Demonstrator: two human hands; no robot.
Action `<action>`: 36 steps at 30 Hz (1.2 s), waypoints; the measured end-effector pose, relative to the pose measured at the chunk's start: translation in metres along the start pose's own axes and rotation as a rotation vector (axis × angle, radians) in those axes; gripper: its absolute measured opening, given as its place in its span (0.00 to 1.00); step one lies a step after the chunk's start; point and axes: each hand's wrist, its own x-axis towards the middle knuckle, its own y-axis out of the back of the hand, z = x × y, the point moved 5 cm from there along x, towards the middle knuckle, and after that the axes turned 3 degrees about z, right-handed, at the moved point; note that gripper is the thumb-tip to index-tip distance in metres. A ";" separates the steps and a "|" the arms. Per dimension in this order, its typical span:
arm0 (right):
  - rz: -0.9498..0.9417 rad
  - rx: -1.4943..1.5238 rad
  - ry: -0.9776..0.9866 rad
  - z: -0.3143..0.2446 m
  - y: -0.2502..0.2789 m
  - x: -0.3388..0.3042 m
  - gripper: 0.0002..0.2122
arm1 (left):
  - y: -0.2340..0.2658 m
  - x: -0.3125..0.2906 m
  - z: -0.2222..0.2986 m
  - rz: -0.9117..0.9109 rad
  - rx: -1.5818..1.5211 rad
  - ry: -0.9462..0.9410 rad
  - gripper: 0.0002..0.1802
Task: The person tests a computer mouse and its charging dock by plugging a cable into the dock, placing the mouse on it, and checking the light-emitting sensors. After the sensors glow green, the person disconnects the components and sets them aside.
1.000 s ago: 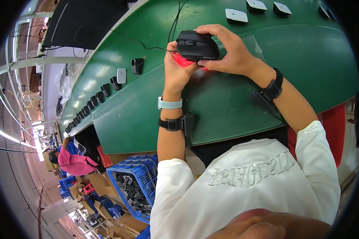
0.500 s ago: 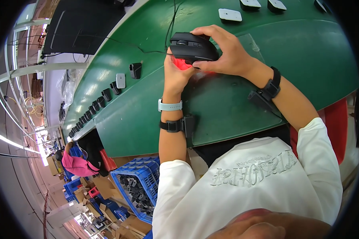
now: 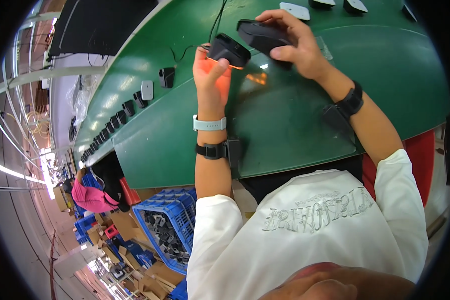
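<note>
My left hand (image 3: 211, 82) holds a black wedge-shaped mouse dock (image 3: 228, 50) with a thin cable (image 3: 187, 49) running from it. Orange-red light glows from the dock's underside onto my palm. A black computer mouse (image 3: 262, 36) is gripped in my right hand (image 3: 305, 56), thumb on its near side and fingers over the far side. The mouse is tilted, slightly above and to the right of the dock, and apart from it. Both hands are raised over the green table (image 3: 280, 135).
Similar black docks (image 3: 128, 107) stand in a row along the left edge. White-bottomed pieces (image 3: 294, 10) lie at the far side, near a clear plastic piece (image 3: 323, 48). A blue crate (image 3: 185, 207) of black parts stands at lower left. Beyond it, a person in pink (image 3: 92, 196) sits.
The mouse has come off the dock, moving up and right in my right hand. My left hand has shifted slightly left and up with the dock, now lit orange rather than red.
</note>
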 end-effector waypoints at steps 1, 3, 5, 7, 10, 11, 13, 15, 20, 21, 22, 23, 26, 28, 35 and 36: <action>-0.038 -0.039 -0.020 0.007 0.010 0.001 0.34 | -0.003 0.002 0.004 -0.003 -0.146 -0.035 0.30; -0.200 -0.068 -0.046 0.008 0.005 0.004 0.34 | 0.018 0.003 0.005 -0.013 -0.115 -0.089 0.31; -0.377 -0.190 -0.095 0.011 -0.002 0.001 0.33 | 0.016 0.004 0.013 -0.057 -0.248 -0.186 0.34; -0.542 -0.325 -0.044 0.015 -0.013 -0.004 0.31 | 0.024 0.004 0.014 -0.057 -0.206 -0.203 0.36; -0.606 -0.414 0.051 0.014 -0.025 -0.010 0.28 | 0.032 0.004 0.014 -0.065 -0.244 -0.214 0.34; -0.629 -0.464 0.087 0.014 -0.027 -0.011 0.28 | 0.031 0.004 0.015 -0.077 -0.235 -0.226 0.34; -0.631 -0.473 0.113 0.013 -0.029 -0.011 0.27 | 0.028 0.004 0.017 -0.084 -0.230 -0.235 0.35; -0.667 -0.525 0.067 0.011 -0.033 -0.012 0.27 | 0.025 0.002 0.019 -0.077 -0.230 -0.227 0.34; -0.684 -0.581 0.156 0.011 -0.033 -0.014 0.27 | 0.002 0.002 0.024 -0.086 -0.173 -0.140 0.29; -0.682 -0.604 0.188 0.010 -0.031 -0.014 0.27 | -0.007 0.002 0.024 -0.042 -0.145 -0.099 0.27; -0.678 -0.608 0.183 0.010 -0.029 -0.014 0.27 | -0.008 0.003 0.022 -0.046 -0.149 -0.093 0.27; -0.645 -0.531 0.138 0.010 -0.026 -0.011 0.26 | -0.007 0.005 0.021 -0.006 -0.021 -0.134 0.25; -0.503 -0.459 0.055 0.011 -0.015 -0.002 0.25 | 0.004 0.006 0.019 0.044 0.341 -0.230 0.22; -0.347 -0.480 0.029 0.003 -0.004 0.003 0.20 | -0.001 0.004 0.019 0.085 0.537 -0.337 0.20; 0.045 -0.221 1.085 -0.014 -0.004 0.010 0.20 | -0.008 0.003 0.014 -0.075 0.888 -0.582 0.19; 0.000 -0.476 0.836 -0.029 -0.016 0.005 0.20 | -0.002 0.000 0.017 -0.067 0.900 -0.581 0.19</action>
